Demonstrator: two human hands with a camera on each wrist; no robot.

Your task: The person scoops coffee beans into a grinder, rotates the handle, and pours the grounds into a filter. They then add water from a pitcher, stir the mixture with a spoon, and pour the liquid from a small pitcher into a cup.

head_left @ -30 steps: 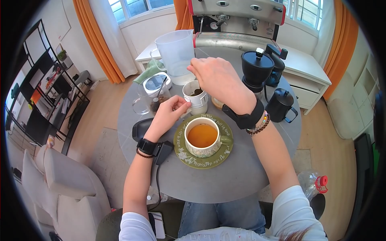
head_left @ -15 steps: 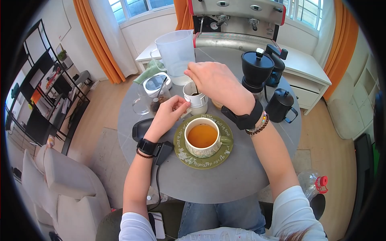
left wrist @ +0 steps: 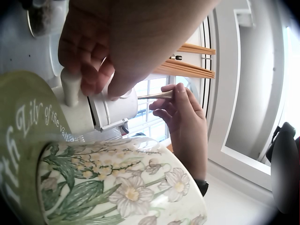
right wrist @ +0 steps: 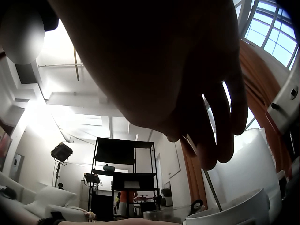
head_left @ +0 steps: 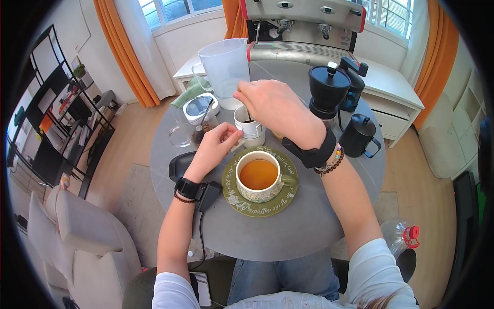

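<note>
Stirring the small white jar behind the tea cup

At the grey round surface (head_left: 288, 226), the left hand (head_left: 216, 147) fingers clench the small white ceramic jar (head_left: 250, 127) at 12 o'clock from the daffodil cup of tea (head_left: 260, 175); the right hand (head_left: 275, 105), shifted slightly left, pinches the thin stirring stick (left wrist: 154, 95), standing near-upright in the jar, so stirring continues.

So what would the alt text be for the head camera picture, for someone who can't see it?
Seen from above, a person's right hand holds a thin stick in a small white jar while the left hand touches the jar's side. Nearer the person, a flowered cup of amber tea sits on a green saucer on a round grey table.
</note>
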